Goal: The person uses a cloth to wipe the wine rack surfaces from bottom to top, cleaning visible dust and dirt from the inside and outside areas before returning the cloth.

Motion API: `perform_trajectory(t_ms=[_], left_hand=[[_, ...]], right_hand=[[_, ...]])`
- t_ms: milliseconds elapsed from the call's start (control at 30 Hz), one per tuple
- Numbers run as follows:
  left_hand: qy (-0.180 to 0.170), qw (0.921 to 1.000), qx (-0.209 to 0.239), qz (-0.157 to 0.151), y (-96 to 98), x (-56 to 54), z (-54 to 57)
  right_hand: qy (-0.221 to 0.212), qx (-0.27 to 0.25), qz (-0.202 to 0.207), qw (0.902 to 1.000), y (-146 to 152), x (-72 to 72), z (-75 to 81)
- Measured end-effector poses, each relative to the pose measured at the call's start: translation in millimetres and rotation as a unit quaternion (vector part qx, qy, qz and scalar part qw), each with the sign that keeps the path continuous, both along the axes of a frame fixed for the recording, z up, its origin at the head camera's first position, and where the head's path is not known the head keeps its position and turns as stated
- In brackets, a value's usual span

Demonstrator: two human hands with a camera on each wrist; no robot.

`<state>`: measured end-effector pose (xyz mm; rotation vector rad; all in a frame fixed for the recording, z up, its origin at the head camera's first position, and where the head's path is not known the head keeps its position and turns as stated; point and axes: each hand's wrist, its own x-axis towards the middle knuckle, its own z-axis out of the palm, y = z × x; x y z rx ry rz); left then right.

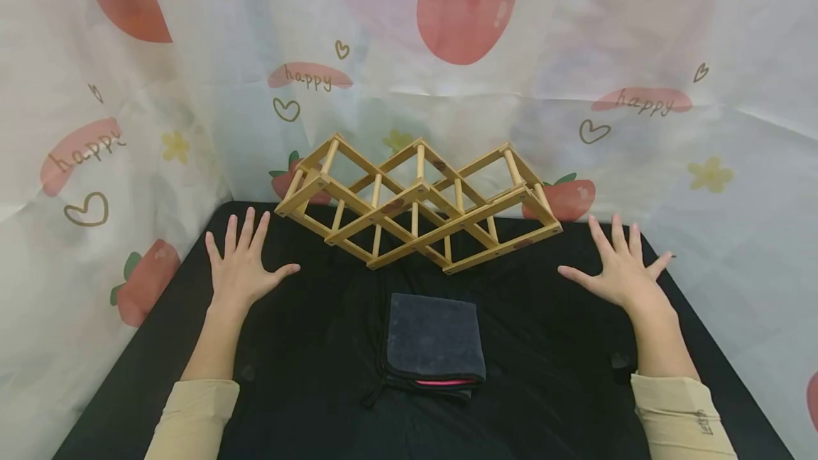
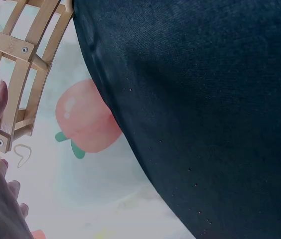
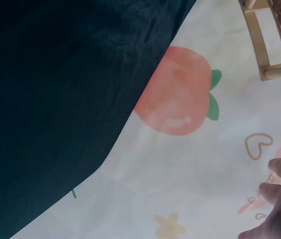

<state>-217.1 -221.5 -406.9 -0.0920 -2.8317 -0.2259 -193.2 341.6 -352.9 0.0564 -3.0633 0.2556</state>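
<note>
Both hands are spread wide over the black table and hold nothing. My left hand (image 1: 241, 268) is at the left side, its thumb pointing inward toward a wooden lattice rack (image 1: 418, 190). My right hand (image 1: 623, 272) mirrors it on the right, fingers fanned, thumb pointing inward. The rack, made of crossed slats joined by round dowels, stands at the back middle of the table, between the hands and apart from both. In front of it lies a folded dark grey cloth (image 1: 434, 336) with black edging and a strip of pink showing at its front fold.
A pale curtain (image 1: 383, 20) printed with fruit, hearts and the word happy hangs behind the table and along both sides. The black tablecloth (image 1: 307, 375) spreads under everything and reaches back to the curtain. A thin dark cord (image 1: 373, 396) lies by the cloth's left corner.
</note>
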Motion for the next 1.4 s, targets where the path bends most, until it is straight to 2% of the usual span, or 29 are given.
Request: perform_trajectory(t_ms=[100,167,267,333,433,500,567,667,733,833,967,1267,1400], left_hand=[[0.014,0.9999,0.008,0.000,0.3,-0.2,0.1],[0.031,0.9993,0.021,-0.003,0.8,-0.8,0.2],[0.080,0.9958,0.045,-0.009,2.8,-3.5,1.0],[0.120,0.9909,0.058,-0.018,5.2,-6.2,2.3],[0.177,0.9817,0.060,-0.035,10.0,-11.2,6.3],[0.206,0.9762,0.051,-0.046,13.7,-14.8,10.2],[0.224,0.9724,0.038,-0.055,17.4,-18.9,14.2],[0.240,0.9684,0.019,-0.064,22.3,-25.6,20.2],[0.248,0.9661,0.006,-0.071,25.1,-30.3,23.5],[0.255,0.9636,-0.013,-0.079,28.4,-38.3,26.9],[0.252,0.9638,-0.033,-0.082,32.0,-47.7,29.4],[0.223,0.9710,-0.045,-0.074,38.2,-63.6,28.9],[0.254,0.9632,-0.044,-0.077,41.7,-70.2,24.4]], right_hand=[[0.029,0.003,-0.002,0.9996,-3.4,0.8,1.6],[0.064,-0.002,-0.007,0.9979,-8.4,1.8,3.1],[0.156,-0.024,-0.008,0.9874,-20.5,3.3,3.2],[0.234,-0.043,0.006,0.9712,-31.4,4.1,0.1],[0.343,-0.063,0.051,0.9358,-52.1,5.2,-8.1],[0.388,-0.066,0.091,0.9148,-68.0,5.9,-15.0],[0.409,-0.066,0.134,0.9002,-84.7,6.8,-21.9],[0.409,-0.062,0.195,0.8893,-107.8,9.2,-32.9],[0.391,-0.052,0.227,0.8903,-120.9,12.2,-40.0],[0.351,-0.036,0.262,0.8981,-136.9,17.4,-50.4],[0.298,-0.012,0.294,0.9083,-153.3,23.2,-64.3],[0.198,0.054,0.348,0.9147,-178.8,35.4,-91.0],[0.162,0.083,0.358,0.9159,-185.0,39.5,-99.6]])
